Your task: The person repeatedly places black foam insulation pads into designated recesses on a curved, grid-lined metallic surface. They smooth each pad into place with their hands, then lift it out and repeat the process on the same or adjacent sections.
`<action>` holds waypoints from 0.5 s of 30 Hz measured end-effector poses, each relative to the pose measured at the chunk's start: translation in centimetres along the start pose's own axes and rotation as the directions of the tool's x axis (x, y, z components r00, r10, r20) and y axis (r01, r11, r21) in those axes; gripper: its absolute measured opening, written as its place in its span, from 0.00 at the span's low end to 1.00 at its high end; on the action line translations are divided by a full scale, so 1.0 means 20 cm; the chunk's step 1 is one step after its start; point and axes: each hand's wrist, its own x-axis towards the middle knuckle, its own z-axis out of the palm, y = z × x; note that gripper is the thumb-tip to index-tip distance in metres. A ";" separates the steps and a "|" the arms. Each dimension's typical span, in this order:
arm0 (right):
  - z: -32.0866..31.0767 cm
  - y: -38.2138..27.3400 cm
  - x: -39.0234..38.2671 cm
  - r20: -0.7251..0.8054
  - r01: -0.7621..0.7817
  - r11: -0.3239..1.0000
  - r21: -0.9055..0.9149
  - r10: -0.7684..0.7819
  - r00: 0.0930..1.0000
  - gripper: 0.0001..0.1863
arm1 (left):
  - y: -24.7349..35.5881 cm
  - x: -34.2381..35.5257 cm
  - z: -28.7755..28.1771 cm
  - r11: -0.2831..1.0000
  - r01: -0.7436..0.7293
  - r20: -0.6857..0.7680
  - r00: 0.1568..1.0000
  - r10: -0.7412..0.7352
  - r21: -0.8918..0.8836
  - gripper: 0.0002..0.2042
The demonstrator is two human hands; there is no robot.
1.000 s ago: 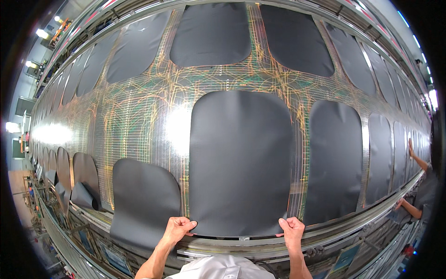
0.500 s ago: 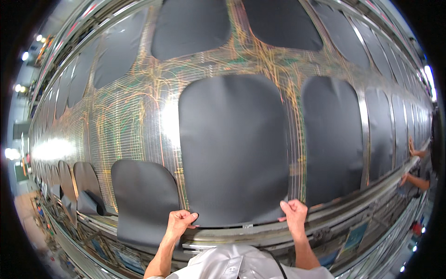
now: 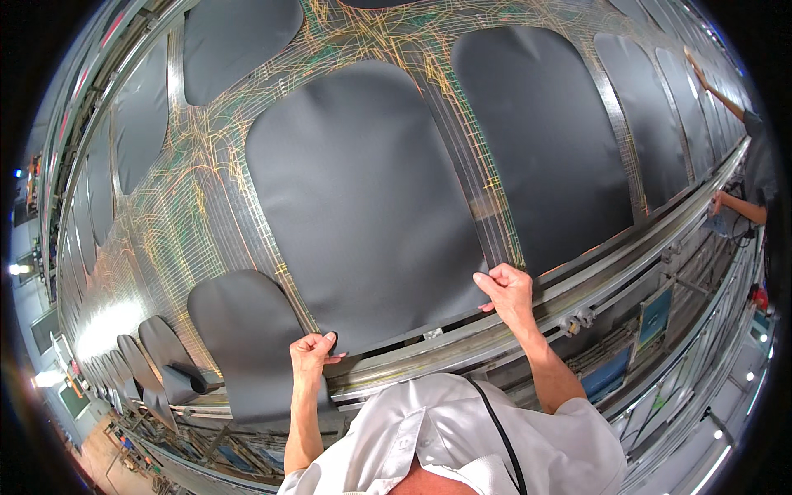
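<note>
Left hand [image 3: 308, 355]: pinching the near-left corner, thumb to fingers
Big black sheet [image 3: 363, 198]: lying on the line-marked table [image 3: 227, 198]; edge-holding step, I'd say
Right hand [image 3: 511, 294]: pinching near-right corner too; next move probably wants both grips even

At the lower left of the frame we see a tan floor [image 3: 109, 464]. Above it, near the left edge, a bright lamp [image 3: 48, 379] glows. At the lower right we find a slanting strip light [image 3: 712, 469] and a small round light [image 3: 718, 434].
</note>
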 end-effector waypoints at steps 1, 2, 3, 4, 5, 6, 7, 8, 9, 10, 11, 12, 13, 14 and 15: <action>0.00 0.00 0.00 -0.005 0.000 1.000 0.006 0.000 1.000 0.12 | 0.01 0.00 0.00 1.000 0.000 -0.012 1.000 0.000 -0.002 0.15; 0.01 0.01 0.00 -0.009 0.000 1.000 0.011 0.000 1.000 0.12 | 0.01 -0.01 0.02 1.000 0.000 -0.024 1.000 0.000 -0.004 0.15; 0.01 0.01 0.00 -0.010 0.003 1.000 0.008 -0.003 1.000 0.12 | 0.02 -0.02 0.02 1.000 0.001 -0.036 0.999 -0.001 -0.008 0.15; 0.01 0.00 0.00 -0.012 0.007 1.000 0.005 -0.007 1.000 0.12 | 0.02 -0.02 0.03 1.000 -0.006 -0.037 0.999 0.006 -0.008 0.15; 0.00 0.00 0.00 -0.013 0.010 1.000 0.002 -0.010 1.000 0.12 | 0.01 -0.02 0.03 1.000 -0.013 -0.037 0.999 0.012 -0.008 0.15; 0.01 0.00 0.00 -0.016 0.010 1.000 -0.002 -0.010 1.000 0.12 | 0.01 -0.01 0.03 1.000 -0.018 -0.037 0.999 0.017 -0.010 0.15; 0.01 -0.01 0.00 -0.020 0.010 1.000 -0.007 -0.010 1.000 0.12 | 0.01 -0.02 0.03 1.000 -0.014 -0.041 0.999 0.014 -0.004 0.15; 0.01 -0.01 0.00 -0.023 0.010 1.000 -0.012 -0.010 1.000 0.12 | 0.01 -0.02 0.03 1.000 -0.011 -0.044 0.999 0.012 0.003 0.15; 0.00 -0.02 0.00 -0.022 0.017 1.000 -0.018 -0.017 1.000 0.12 | 0.02 -0.01 0.04 1.000 -0.012 -0.048 0.999 0.012 0.007 0.15; 0.00 -0.02 0.00 -0.020 0.024 0.999 -0.024 -0.025 0.999 0.12 | 0.01 -0.01 0.04 1.000 -0.016 -0.042 0.999 0.016 0.003 0.15; -0.01 -0.02 -0.01 -0.019 0.032 0.999 -0.030 -0.032 0.999 0.12 | 0.00 -0.01 0.03 1.000 -0.021 -0.036 0.999 0.021 -0.001 0.15; -0.01 -0.04 -0.01 -0.023 0.004 0.998 -0.056 -0.005 1.000 0.13 | 0.00 -0.01 0.03 1.000 -0.024 -0.033 0.999 0.024 -0.007 0.15; -0.01 -0.07 -0.02 -0.026 -0.024 0.996 -0.081 0.022 0.999 0.13 | 0.01 -0.02 0.04 0.999 -0.026 -0.074 0.997 0.027 0.019 0.15; -0.01 -0.08 -0.02 -0.030 -0.051 0.993 -0.108 0.048 0.998 0.14 | 0.02 -0.05 0.06 0.999 -0.026 -0.115 0.993 0.031 0.043 0.15; -0.02 -0.06 -0.04 -0.009 0.310 0.767 -0.562 -0.381 0.925 0.15 | 0.04 -0.09 0.10 0.998 -0.026 -0.164 0.986 0.035 0.056 0.16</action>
